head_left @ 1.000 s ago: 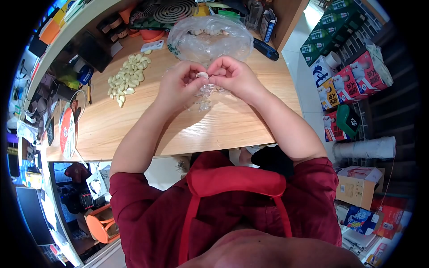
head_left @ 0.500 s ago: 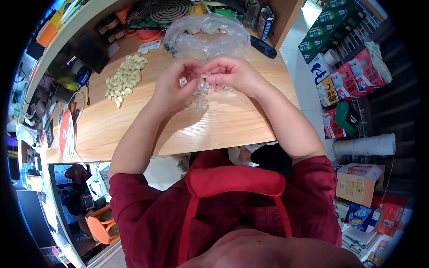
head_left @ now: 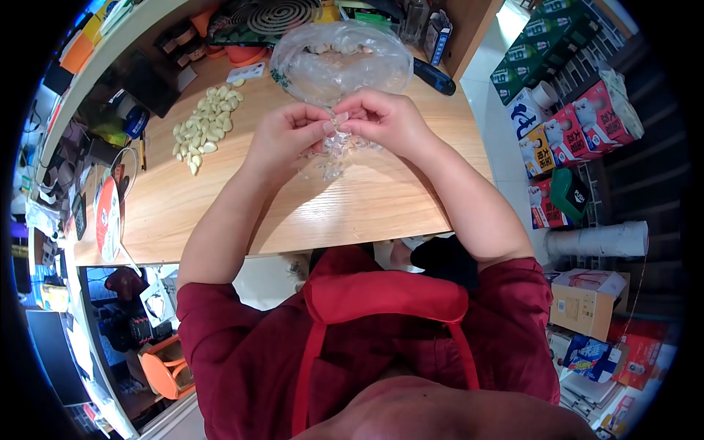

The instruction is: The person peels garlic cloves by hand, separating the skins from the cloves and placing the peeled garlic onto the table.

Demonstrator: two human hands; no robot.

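My left hand and my right hand meet over the wooden table, both with pinched fingertips. Between them is a small pale garlic clove, partly covered by the fingers. Thin papery garlic skins lie on the table just below the hands. Behind the hands sits a clear plastic bag with whitish garlic inside. To the left, several peeled cloves are heaped on the wood.
The wooden table has a round fan at its left end. A dark-handled tool lies right of the bag. A coil is at the back. Boxes stand beyond the right edge.
A second ago both hands held a whitish piece; half a second ago they were apart over the skins, with a flaky bit in my left hand. Now the fingertips are together around a small clove.
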